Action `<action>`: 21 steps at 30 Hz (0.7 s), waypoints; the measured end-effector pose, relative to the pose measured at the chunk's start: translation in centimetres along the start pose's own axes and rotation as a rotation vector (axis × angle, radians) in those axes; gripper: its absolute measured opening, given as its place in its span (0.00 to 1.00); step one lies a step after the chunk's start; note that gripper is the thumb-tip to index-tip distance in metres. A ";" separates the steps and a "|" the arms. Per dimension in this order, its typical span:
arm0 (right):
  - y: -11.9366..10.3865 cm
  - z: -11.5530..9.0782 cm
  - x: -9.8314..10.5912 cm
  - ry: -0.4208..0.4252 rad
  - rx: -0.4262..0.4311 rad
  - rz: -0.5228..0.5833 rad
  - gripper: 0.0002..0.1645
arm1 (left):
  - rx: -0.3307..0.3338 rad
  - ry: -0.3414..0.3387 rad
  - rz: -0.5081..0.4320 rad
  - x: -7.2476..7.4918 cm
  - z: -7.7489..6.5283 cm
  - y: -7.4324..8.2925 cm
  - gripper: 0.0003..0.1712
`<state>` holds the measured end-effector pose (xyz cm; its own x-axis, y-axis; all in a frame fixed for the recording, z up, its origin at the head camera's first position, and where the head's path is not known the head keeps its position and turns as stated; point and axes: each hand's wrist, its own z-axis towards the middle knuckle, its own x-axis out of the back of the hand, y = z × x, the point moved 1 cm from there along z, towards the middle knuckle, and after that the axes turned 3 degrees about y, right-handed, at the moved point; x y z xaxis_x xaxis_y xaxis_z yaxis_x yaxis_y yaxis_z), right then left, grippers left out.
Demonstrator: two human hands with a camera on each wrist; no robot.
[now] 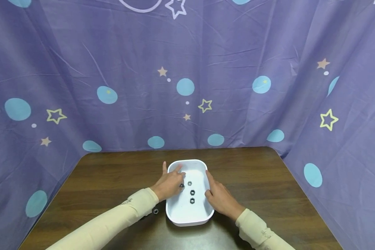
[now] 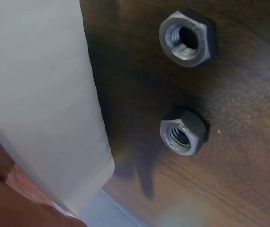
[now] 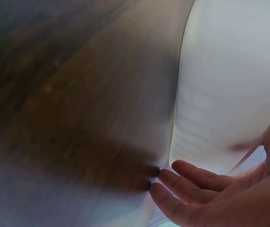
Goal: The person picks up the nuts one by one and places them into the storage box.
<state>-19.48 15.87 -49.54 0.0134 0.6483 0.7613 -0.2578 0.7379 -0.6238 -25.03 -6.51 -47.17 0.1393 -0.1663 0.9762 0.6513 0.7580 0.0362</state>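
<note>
- At the near middle of the tabletop [image 1: 253,173], the head view shows a white tray [image 1: 182,209] with three hex nuts [image 1: 192,192] on its floor, well apart from its walls and set in a rough line from near to far.
- Over the tray's left wall, the left hand [image 1: 170,182] reaches in, one finger raised at the left rim and others spread inside. A fourth nut [image 1: 182,186], darker, shows right at its fingers; whether they pinch it, I cannot tell.
- On the right wall, the right hand [image 1: 220,198] holds the tray, thumb bent over the rim and forefinger stretched along the outside toward the far end.
- To the left of the tray's near half, a loose nut [image 1: 156,211] lies on the tabletop beside the left sleeve [image 1: 106,222]. Beyond the far edge hangs a purple curtain [image 1: 225,45] with stars and blue dots.
- From the left wrist, two metal nuts [image 2: 192,127] lie apart on the tabletop outside the tray wall, threads visible. Only part of the left hand shows; its fingertips are hidden.
- From the right wrist, the right hand's fingers [image 3: 184,189] extend slightly spread by the tray's outer wall; the wood is blurred.
</note>
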 end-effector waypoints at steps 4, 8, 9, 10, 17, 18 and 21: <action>0.0 0.0 0.0 -0.006 -0.011 -0.001 0.44 | 0.006 0.004 0.000 0.0 0.0 0.0 0.08; 0.0 0.0 0.0 -0.003 0.000 0.004 0.44 | 0.005 0.017 -0.015 0.1 -0.2 0.0 0.05; 0.0 0.1 -0.1 0.000 0.005 0.005 0.44 | 0.002 0.025 -0.016 0.1 -0.3 0.0 0.06; 0.1 0.1 -0.1 0.005 0.011 0.002 0.44 | 0.002 0.034 -0.020 0.1 -0.4 0.0 0.07; 0.2 0.1 -0.1 0.046 0.044 -0.012 0.44 | 0.013 0.106 -0.067 0.9 -1.1 -0.2 0.13; 0.2 0.1 -0.1 0.046 0.044 -0.009 0.44 | 0.015 0.115 -0.068 1.1 -1.2 -0.2 0.13; 0.0 0.1 -0.1 0.044 0.039 -0.003 0.44 | 0.039 0.134 -0.083 1.7 -1.6 -0.4 0.15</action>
<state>-19.56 15.83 -49.64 0.0560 0.6543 0.7541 -0.2950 0.7324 -0.6136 -23.81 -8.10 -45.88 0.1864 -0.3101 0.9322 0.6356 0.7616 0.1263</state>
